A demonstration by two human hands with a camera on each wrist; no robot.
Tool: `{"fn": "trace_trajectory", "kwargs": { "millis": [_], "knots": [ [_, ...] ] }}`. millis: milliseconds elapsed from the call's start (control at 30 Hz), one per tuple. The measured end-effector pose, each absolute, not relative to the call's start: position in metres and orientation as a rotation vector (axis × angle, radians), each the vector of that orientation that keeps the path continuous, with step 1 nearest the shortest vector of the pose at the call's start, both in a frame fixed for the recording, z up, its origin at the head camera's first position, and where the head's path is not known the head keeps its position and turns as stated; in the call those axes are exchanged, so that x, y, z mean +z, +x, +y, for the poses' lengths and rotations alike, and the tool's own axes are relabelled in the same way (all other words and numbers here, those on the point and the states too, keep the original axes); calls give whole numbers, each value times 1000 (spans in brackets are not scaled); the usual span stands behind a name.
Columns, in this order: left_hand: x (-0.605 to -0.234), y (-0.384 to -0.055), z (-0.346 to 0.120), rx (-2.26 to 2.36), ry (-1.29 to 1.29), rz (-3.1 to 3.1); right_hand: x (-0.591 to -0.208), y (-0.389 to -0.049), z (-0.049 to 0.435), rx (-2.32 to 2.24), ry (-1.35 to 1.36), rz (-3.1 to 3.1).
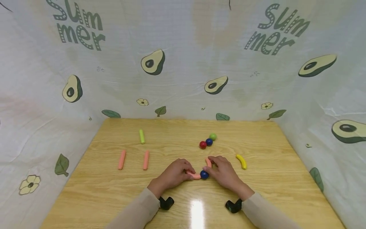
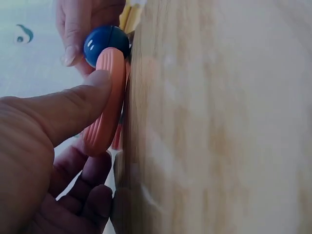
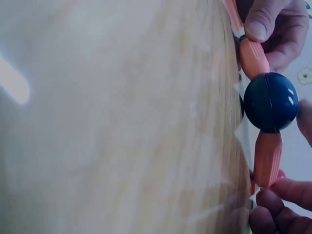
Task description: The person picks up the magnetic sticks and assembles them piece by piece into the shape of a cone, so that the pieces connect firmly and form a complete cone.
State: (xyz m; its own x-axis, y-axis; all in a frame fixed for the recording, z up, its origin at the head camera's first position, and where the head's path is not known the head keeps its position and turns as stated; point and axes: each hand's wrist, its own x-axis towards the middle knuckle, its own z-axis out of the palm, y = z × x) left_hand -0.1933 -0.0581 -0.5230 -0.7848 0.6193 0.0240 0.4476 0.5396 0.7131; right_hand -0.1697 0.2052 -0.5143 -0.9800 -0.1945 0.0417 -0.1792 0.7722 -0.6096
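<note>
"What step does this look like?"

"Joining, I'd judge. The left hand point(image 1: 177, 171) pinches a curved, ribbed, salmon-pink plastic-looking piece point(image 1: 195, 175), and its end meets a glossy dark blue ball point(image 1: 204, 174)."

"And the right hand point(image 1: 224, 173)?"

"Clamped on a second curved salmon-pink piece point(image 1: 208, 162), fingers at the far end. That one meets the ball too, so the ball sits between the pair, on the person's side of the counter point(image 1: 171, 136). Whether the joints are firm, I can't tell."

"What would the next move need?"

"A steady hold, I think, with both ends kept seated; a ball like that could roll out of line."

"What else is on the surface?"

"It's pale wood-grain with a shine. To the left lie two straight salmon-pink rods point(image 1: 122, 160) point(image 1: 146, 160), with a lime-green rod point(image 1: 142, 136) farther back. Beyond the hands, a red ball point(image 1: 203, 145), another blue ball point(image 1: 209, 142) and a green ball point(image 1: 213, 136) make a slanting row. A curved yellow piece point(image 1: 241, 161) lies to the right."

"And the room?"

"Hidden behind a whitish cloth point(image 1: 183, 28) at the back and sides, printed with avocados, leaves, flowers and 'summer'."
</note>
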Motion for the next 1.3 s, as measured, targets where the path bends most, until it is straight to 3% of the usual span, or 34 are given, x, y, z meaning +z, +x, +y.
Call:
{"fn": "trace_trajectory", "kwargs": {
  "millis": [567,1300],
  "knots": [
    [-523,-199,-56,1126,993,2499,-517,-174,200,-1130,41,2961],
    [-522,-201,-48,1108,941,2497,-519,-175,204,-1083,184,2985]
  ]
}}
